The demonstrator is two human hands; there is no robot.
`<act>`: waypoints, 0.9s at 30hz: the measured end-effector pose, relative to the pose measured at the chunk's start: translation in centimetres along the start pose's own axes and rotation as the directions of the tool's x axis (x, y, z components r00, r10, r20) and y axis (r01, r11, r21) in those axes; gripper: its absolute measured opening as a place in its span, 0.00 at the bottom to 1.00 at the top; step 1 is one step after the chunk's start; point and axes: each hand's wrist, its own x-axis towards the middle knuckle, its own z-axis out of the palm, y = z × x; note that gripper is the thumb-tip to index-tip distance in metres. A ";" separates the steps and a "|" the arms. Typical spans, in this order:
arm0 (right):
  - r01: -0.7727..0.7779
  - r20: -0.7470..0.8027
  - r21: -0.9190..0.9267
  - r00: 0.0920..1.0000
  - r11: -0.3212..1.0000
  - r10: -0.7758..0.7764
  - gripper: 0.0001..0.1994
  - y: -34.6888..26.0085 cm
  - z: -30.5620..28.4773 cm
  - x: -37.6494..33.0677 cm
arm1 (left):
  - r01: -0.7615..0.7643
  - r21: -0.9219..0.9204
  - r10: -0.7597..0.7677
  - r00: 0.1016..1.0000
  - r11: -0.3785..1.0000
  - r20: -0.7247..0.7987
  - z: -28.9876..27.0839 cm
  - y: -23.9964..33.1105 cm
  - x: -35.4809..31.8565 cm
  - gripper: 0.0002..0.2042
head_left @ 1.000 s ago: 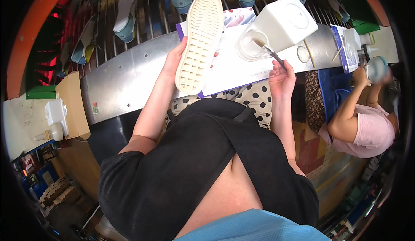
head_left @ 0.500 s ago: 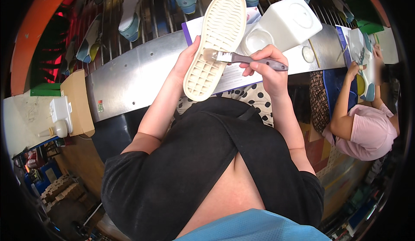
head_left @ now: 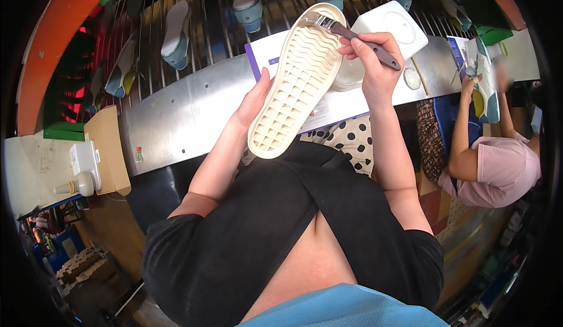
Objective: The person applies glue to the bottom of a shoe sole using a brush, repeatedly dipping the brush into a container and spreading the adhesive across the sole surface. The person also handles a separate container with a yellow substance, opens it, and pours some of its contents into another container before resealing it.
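My left hand (head_left: 253, 103) holds a cream-coloured shoe sole (head_left: 288, 95) by its left side, with its fingers mostly hidden behind it. The sole is tilted, its ribbed and gridded face toward me. In my right hand (head_left: 378, 60) is a flat paintbrush (head_left: 355, 38) with a dark handle, gripped between thumb and fingers. Its bristles touch the far end of the sole, just inside the raised rim. Beyond my right hand lies a white plastic container (head_left: 392, 28), its round opening partly covered by the hand.
Below the sole are printed sheets (head_left: 340, 105) on a metal work surface (head_left: 176, 109). Soles with blue sides (head_left: 177, 37) stand on a rack of rods along the far side. To the right, a person in a pink top (head_left: 504, 166) handles another sole. A cardboard flap (head_left: 108, 151) stands at left.
The brush has moved from the sole's gridded middle up to its far end. The sole has shifted slightly lower in the view.
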 end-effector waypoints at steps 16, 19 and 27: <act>-0.028 -0.032 -0.045 0.999 0.999 0.026 0.03 -1.3 0.4 0.4 | -0.028 0.101 0.031 0.999 0.994 -0.027 0.2 0.1 0.0 0.36; -0.121 0.152 -0.024 0.981 0.992 0.123 0.02 -0.8 0.6 -0.3 | -0.031 0.080 0.032 0.999 0.996 -0.015 0.2 0.6 0.5 0.36; 0.057 0.443 -0.119 0.897 0.991 0.001 0.05 -0.3 3.6 -7.0 | -0.276 0.192 0.293 0.954 0.942 -0.063 -0.1 3.5 1.7 0.36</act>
